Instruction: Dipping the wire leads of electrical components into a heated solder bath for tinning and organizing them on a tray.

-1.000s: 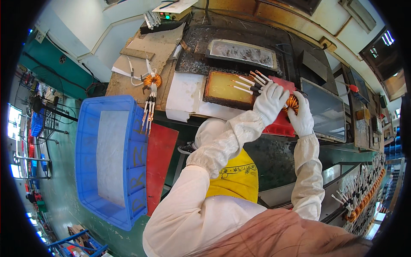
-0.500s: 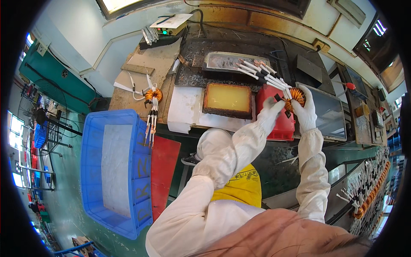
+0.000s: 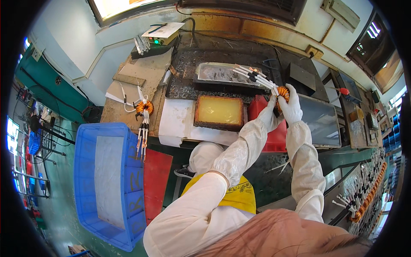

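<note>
Both my white-gloved hands hold a copper-wound toroidal coil [image 3: 283, 93] above a red bin [image 3: 274, 136]. My right hand [image 3: 293, 106] grips the ring from its right side; my left hand [image 3: 269, 113] closes on it from the left, its fingertips partly hidden. White-sleeved leads with bare copper ends [image 3: 253, 76] stick out from the coil toward the upper left, over a metal-rimmed pot with a greyish surface [image 3: 229, 73]. In front of that pot stands a brown-rimmed tray of yellowish liquid [image 3: 219, 110].
A second coil [image 3: 144, 108] lies at the bench's left, its leads overhanging the edge. Below it stands a blue crate [image 3: 132, 188] beside a red board [image 3: 156, 180]. A control box with a green light [image 3: 159, 41] sits at the back left. Many coils [image 3: 364, 205] line the lower right.
My hands have carried the coil slightly left in the picture, its leads now reaching further over the metal-rimmed pot. The whole view has also shifted a little.
</note>
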A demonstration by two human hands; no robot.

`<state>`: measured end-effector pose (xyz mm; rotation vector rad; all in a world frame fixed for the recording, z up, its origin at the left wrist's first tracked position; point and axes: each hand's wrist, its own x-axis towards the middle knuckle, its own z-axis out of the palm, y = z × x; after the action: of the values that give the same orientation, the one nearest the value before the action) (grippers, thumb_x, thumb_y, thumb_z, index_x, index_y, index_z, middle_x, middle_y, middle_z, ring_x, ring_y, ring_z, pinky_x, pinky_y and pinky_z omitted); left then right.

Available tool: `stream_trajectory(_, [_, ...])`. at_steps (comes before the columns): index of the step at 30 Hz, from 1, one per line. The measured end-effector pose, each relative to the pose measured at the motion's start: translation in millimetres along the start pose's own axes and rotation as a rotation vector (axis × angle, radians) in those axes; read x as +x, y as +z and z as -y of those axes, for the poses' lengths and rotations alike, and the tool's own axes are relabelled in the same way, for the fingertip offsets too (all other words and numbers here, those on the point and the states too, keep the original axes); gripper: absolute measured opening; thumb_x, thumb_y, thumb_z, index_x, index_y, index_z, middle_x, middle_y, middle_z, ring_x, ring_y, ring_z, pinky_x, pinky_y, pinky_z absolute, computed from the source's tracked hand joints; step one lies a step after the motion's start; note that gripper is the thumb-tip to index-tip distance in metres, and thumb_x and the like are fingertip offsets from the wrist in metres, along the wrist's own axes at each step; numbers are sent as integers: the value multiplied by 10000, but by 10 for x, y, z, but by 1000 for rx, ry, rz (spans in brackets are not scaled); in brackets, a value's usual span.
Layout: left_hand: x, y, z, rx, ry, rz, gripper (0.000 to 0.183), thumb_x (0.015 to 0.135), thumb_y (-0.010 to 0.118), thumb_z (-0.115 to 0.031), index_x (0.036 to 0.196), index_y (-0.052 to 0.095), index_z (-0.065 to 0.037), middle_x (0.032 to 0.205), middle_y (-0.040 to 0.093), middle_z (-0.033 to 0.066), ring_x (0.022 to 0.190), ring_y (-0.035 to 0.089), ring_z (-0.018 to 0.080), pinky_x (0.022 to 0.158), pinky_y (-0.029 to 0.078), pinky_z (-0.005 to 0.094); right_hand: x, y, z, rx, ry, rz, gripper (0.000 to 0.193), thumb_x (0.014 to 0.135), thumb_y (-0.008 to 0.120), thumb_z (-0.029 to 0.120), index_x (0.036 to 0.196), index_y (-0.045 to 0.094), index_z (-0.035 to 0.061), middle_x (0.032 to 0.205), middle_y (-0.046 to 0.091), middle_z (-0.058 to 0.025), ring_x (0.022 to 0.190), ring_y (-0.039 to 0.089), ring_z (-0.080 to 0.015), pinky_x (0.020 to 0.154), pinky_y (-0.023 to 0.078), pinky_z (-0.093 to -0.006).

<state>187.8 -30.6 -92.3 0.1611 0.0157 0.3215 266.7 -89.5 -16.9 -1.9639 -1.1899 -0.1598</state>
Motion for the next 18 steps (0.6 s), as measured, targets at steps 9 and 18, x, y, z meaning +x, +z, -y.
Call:
stream_trajectory(9, [22,22,-68,-79,-7,6,530,985,450,-522,1373,449,-161,1329,532,59,1158,576,223,941,546,382,92,38,173,-120,112,89,544,868,644,228,1359,445,105,1194,562,-245,1116,556,-403,958,450,-427])
stream_trajectory(18, [3,34,-78,-118,9,-3,518,991,436,-520,1367,449,-164,1308,542,50,1141,589,216,936,552,370,109,74,189,-151,148,107,548,872,637,252,1365,436,122,1182,559,-247,1088,569,-410,934,463,-436])
